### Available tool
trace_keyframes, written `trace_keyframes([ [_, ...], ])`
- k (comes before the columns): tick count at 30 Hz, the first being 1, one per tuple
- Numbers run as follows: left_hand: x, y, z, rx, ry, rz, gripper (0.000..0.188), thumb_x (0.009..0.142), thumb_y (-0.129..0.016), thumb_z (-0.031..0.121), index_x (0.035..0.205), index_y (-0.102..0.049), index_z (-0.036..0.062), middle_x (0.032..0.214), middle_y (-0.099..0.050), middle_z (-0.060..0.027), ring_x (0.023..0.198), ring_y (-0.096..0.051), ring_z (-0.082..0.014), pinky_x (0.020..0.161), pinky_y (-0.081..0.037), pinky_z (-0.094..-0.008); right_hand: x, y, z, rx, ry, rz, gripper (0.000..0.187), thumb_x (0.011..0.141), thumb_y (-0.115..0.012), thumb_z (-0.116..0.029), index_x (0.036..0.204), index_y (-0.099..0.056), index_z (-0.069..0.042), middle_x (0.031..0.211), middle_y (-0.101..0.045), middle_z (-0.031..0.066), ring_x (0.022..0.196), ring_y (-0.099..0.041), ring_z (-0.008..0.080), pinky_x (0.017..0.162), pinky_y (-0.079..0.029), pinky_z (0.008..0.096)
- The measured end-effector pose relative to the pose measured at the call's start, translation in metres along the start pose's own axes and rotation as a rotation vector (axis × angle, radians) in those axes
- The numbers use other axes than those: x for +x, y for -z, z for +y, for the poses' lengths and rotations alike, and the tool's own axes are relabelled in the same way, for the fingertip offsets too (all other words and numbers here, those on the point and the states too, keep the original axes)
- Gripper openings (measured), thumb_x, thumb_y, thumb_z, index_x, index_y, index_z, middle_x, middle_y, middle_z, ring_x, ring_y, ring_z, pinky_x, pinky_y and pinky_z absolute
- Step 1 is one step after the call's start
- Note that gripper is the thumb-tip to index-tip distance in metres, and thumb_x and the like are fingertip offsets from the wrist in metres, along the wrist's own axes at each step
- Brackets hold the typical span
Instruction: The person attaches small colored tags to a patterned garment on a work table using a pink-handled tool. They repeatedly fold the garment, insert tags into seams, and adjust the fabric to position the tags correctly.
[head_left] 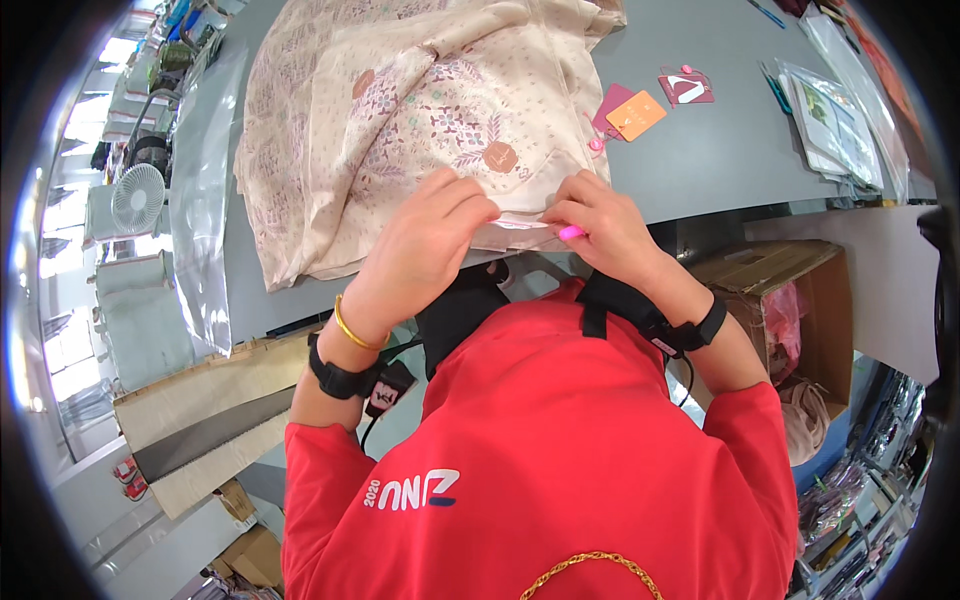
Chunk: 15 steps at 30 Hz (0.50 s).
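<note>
A thin beige floral cloth (pixel 400 150) lies spread over the table and hangs slightly past its near edge. My left hand (pixel 432 232) pinches its near hem. Just to the right, my right hand (pixel 605 228) is closed on the same hem. A bright pink rounded tip (pixel 571 233) sticks out under the right fingers; what it belongs to is hidden. Between the hands a white strip (pixel 522 221) shows at the hem, perhaps a label. A brown patch (pixel 500 157) with pale lettering sits on the cloth just beyond my hands.
Beyond my right hand lie an orange tag (pixel 636 115) and a maroon tag with a white emblem (pixel 687 88) on the grey table (pixel 710 150). Clear plastic sleeves (pixel 835 125) rest at the far right. An open cardboard box (pixel 840 300) stands below right, a small fan (pixel 138 197) at left.
</note>
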<state>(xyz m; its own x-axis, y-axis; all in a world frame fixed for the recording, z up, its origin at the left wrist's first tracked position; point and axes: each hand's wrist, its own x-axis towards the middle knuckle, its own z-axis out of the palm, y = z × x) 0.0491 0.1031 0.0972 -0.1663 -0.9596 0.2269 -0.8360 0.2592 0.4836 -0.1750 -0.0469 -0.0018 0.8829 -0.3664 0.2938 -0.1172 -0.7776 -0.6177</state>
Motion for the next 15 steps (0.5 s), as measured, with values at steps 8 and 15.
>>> trace_keyframes([
  [8, 0.031, -0.036, -0.047, -0.106, -0.118, 0.001, 0.028, 0.081, -0.063, -0.005, 0.109, -0.067, 0.0012, 0.121, -0.063, -0.0130, 0.114, -0.060, -0.0352, 0.098, -0.052, -0.0424, 0.014, 0.006, 0.009, -0.081, 0.008, 0.163, 0.013, 0.085, -0.076, -0.011, 0.097, -0.071, -0.009, 0.120, -0.067, 0.0014, 0.115, -0.065, 0.0253, 0.084, -0.058, 0.0414],
  [15, 0.030, -0.050, -0.036, 0.000, -0.110, 0.224, 0.035, 0.082, -0.071, 0.004, 0.117, -0.067, 0.0040, 0.127, -0.064, -0.0150, 0.119, -0.061, -0.0380, 0.102, -0.050, -0.0480, 0.035, 0.029, 0.011, -0.092, -0.021, -0.088, 0.015, 0.083, -0.076, -0.010, 0.094, -0.065, -0.010, 0.101, -0.066, 0.0051, 0.099, -0.066, 0.0293, 0.075, -0.055, 0.0430],
])
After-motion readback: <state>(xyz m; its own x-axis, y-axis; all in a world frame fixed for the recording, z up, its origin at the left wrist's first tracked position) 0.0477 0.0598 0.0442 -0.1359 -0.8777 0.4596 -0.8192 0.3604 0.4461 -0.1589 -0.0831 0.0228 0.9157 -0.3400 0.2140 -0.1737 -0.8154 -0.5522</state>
